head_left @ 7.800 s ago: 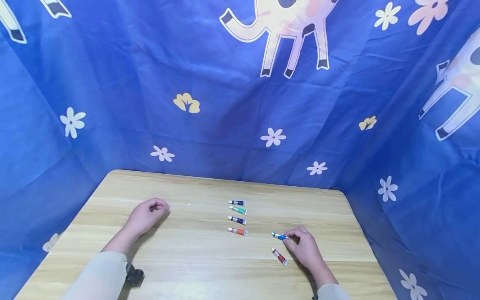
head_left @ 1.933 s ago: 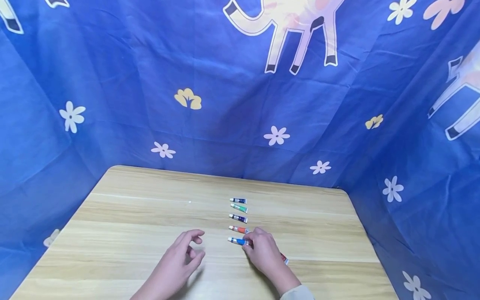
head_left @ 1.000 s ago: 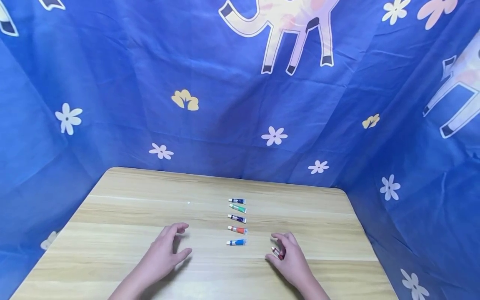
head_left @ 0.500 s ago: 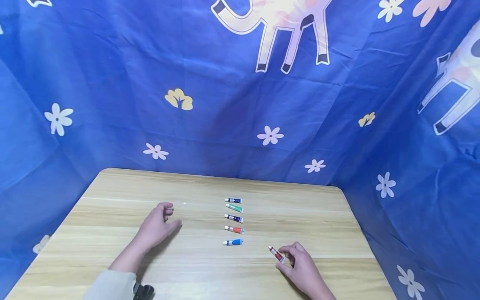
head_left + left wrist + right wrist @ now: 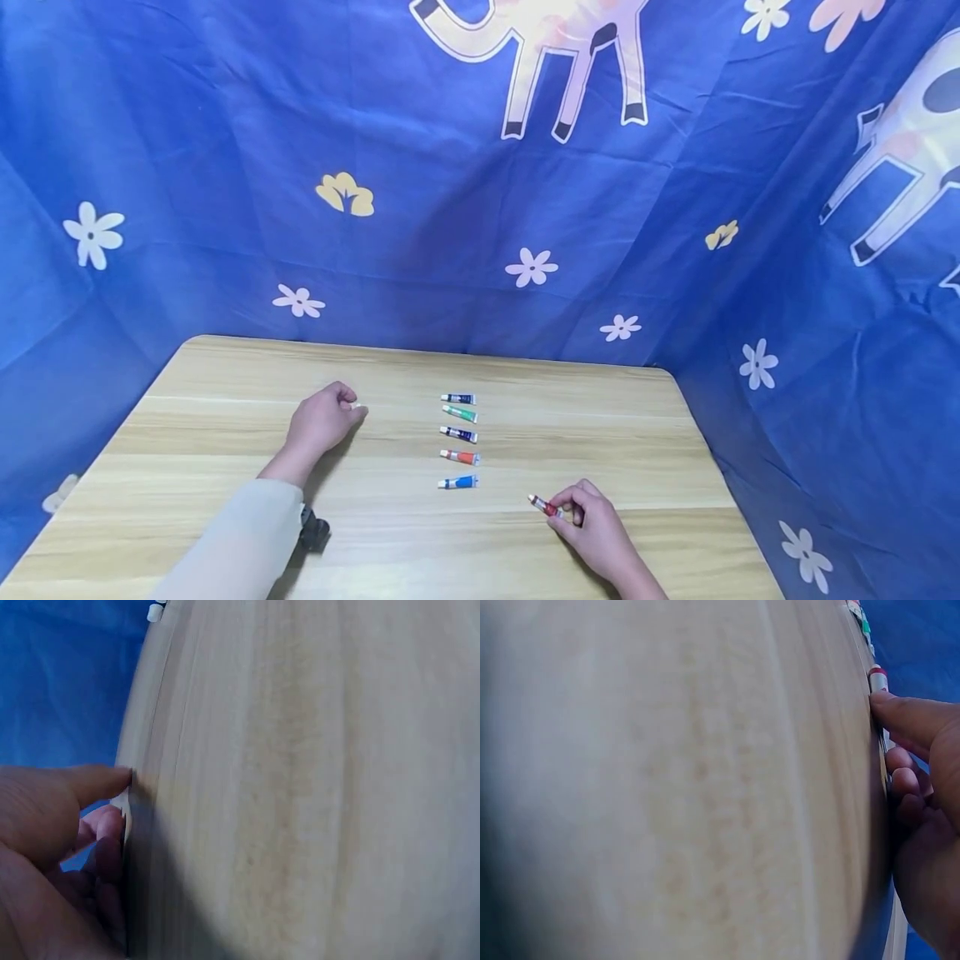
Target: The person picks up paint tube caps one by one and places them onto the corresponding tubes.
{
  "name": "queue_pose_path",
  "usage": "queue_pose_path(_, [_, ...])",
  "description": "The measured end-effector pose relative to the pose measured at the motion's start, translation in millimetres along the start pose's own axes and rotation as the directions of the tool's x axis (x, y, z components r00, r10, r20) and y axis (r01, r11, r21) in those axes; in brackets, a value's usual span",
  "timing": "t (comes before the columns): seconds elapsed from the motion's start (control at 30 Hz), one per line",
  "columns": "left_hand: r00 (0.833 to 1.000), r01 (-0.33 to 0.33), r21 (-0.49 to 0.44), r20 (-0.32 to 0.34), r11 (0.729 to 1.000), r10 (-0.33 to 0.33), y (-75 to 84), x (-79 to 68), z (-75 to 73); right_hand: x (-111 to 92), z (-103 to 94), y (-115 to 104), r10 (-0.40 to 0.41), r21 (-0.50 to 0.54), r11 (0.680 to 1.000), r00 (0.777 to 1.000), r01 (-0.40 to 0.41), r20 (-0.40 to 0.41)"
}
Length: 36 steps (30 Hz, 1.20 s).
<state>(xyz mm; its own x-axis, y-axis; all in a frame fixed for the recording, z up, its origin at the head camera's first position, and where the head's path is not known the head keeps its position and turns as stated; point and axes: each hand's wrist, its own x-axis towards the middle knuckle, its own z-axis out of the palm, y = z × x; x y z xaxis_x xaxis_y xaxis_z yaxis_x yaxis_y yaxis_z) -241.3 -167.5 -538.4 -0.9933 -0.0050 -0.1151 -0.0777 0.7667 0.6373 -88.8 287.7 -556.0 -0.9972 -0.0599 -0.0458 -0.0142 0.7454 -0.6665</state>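
Observation:
My right hand (image 5: 596, 525) pinches a red paint tube (image 5: 542, 504) near its crimped end, at the right front of the table. Its capped end points left and away; in the right wrist view the thumb covers most of the tube (image 5: 878, 678). My left hand (image 5: 321, 421) is low over the table at left, fingers bent. A tiny white speck (image 5: 356, 406) shows at its fingertips; in the left wrist view a gap separates thumb and fingers. Between the hands lie a dark tube (image 5: 458, 399), green tube (image 5: 460, 412), another dark tube (image 5: 458, 434), orange tube (image 5: 460, 457) and blue tube (image 5: 457, 482).
The tubes form a column on the wooden table (image 5: 390, 533), caps pointing left. A blue patterned cloth (image 5: 420, 275) hangs behind the table and along its sides. A small black device (image 5: 314, 531) sits on the left wrist.
The blue tube went from my right hand into the column's near end. My right hand moved back right and took hold of the red tube. My left hand moved away to the white speck.

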Motion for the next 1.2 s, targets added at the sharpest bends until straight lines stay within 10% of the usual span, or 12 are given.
queue_pose_path(0.47, [0.990,-0.055,0.015,-0.130,0.998,0.057,-8.4,-23.9,6.7,1.6,1.4,-0.5,0.006,0.050,0.999,1.000,-0.007,0.024])
queue_pose_path(0.67, [0.999,-0.030,-0.067,-0.047,0.997,0.027,-4.2,-43.2,3.8,0.3,-7.0,-4.8,0.055,0.131,0.990,0.998,-0.060,0.043])
queue_pose_path(0.87, [0.998,0.036,-0.324,0.065,0.945,-0.016,18.8,-72.5,-9.2,7.2,-22.5,-29.9,0.078,0.300,0.950,0.995,-0.092,0.060])
queue_pose_path(1.2, [0.994,-0.028,-0.428,0.081,0.903,0.069,78.4,-112.1,-13.3,17.9,-28.9,-104.6,-0.075,0.353,0.933,0.997,0.071,-0.001])
